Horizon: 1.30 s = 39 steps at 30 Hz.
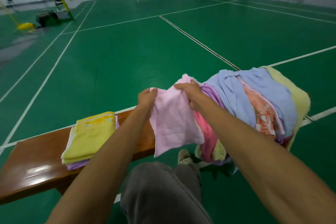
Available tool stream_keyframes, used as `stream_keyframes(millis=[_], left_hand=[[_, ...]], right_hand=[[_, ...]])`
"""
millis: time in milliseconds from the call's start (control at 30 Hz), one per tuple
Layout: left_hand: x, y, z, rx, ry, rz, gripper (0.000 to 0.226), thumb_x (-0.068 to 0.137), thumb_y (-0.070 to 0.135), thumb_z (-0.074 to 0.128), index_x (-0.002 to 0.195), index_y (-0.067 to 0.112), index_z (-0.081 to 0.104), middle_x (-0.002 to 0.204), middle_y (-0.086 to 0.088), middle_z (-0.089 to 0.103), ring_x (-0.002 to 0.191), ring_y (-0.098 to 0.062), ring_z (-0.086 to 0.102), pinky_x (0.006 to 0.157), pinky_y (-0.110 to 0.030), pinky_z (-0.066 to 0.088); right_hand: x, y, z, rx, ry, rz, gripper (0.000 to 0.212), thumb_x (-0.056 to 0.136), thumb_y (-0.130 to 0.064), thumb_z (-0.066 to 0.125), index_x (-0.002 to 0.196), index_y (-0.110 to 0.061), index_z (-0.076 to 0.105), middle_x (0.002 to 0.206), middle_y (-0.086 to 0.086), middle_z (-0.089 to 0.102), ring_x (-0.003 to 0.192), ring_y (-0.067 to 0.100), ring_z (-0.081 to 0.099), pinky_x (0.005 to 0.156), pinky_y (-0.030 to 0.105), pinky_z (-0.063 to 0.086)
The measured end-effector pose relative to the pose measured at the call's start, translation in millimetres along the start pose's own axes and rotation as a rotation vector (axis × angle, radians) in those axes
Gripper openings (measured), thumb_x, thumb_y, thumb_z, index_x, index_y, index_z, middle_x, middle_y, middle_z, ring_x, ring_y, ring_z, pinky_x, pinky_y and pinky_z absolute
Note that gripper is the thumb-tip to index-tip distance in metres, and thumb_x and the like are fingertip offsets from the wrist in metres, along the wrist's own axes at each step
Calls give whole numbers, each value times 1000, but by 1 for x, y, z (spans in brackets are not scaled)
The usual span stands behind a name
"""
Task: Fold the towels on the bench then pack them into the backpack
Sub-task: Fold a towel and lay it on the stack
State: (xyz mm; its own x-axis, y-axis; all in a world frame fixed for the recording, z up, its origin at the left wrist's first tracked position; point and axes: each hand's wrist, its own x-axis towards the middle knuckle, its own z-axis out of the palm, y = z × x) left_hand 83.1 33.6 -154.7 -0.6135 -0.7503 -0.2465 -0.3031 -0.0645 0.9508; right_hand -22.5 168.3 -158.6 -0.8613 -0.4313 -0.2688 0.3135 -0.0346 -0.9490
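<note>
A light pink towel (172, 122) hangs in the air over the wooden bench (36, 160). My left hand (146, 99) pinches its top left corner and my right hand (189, 92) grips its top edge further right. To the right lies a loose heap of unfolded towels (254, 103) in blue, purple, orange, pink and pale yellow, draped over the bench's right end. A folded stack (91, 138) sits on the bench at left, yellow towels on top and a purple one underneath. No backpack can be identified with certainty.
Green sports-court floor (127, 51) with white lines stretches beyond the bench. A dark bag-like object (46, 17) and a yellow net-post base (25, 26) stand far back left. My grey-trousered leg (163, 192) and a shoe (184, 157) are below the bench.
</note>
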Motion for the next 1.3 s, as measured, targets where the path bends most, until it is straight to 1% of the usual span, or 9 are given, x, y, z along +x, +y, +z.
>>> stream_keyframes(millis=[200,300,367,467,600,733,867,1033,1300], left_hand=[[6,11,-13,-145,66,-60,16,93,22,60,96,7,65,95,-12,70,83,-29,66,78,-40,60],[4,23,-19,-287,347,120,29,99,17,51,71,14,48,73,-3,50,63,-17,42,63,-28,39],[5,27,-26,-354,450,170,23,100,15,47,81,9,59,76,1,55,67,-16,46,68,-28,42],[0,33,-36,-329,316,157,24,92,8,47,84,12,69,77,1,61,68,-17,52,65,-26,46],[7,49,-59,-358,337,223,20,94,10,49,78,15,60,76,-1,53,71,-18,44,63,-27,38],[12,59,-80,-397,308,232,20,98,4,50,94,13,68,93,-4,68,78,-17,60,73,-29,51],[12,66,-93,-444,326,255,33,95,-5,44,90,19,66,88,3,67,78,-13,62,70,-22,53],[7,67,-108,-465,310,145,20,84,2,49,71,14,59,70,-4,55,69,-23,48,59,-28,40],[5,79,-114,-596,199,105,12,74,12,60,86,9,60,83,-8,61,73,-25,58,66,-32,50]], right_hand=[[-6,-11,4,-54,-154,70,70,78,-43,76,137,-19,47,124,7,66,101,22,69,91,39,58],[-2,-28,0,232,8,-57,67,68,-17,79,132,-9,61,107,10,70,86,24,68,78,36,58],[2,-32,-5,221,119,-69,69,61,-22,82,127,-10,64,109,10,71,93,28,70,85,40,59],[4,-35,-9,17,71,-25,53,70,-29,85,116,-7,69,116,14,72,100,30,70,93,42,57],[0,-64,-7,226,1,-60,52,69,-35,86,112,-10,69,109,12,73,92,28,71,85,41,59],[-13,-68,-7,-142,-10,-1,43,77,-17,81,115,-4,65,106,15,73,87,28,70,73,36,59],[-20,-79,-8,147,-47,-22,43,80,-16,78,121,-6,67,109,13,73,88,26,68,75,35,57],[-24,-80,9,-31,33,-54,27,80,-12,81,100,-1,66,108,20,72,87,29,69,88,48,58],[-24,-113,30,-378,226,-322,31,84,-38,74,71,-17,56,73,-2,56,70,21,54,64,29,42]])
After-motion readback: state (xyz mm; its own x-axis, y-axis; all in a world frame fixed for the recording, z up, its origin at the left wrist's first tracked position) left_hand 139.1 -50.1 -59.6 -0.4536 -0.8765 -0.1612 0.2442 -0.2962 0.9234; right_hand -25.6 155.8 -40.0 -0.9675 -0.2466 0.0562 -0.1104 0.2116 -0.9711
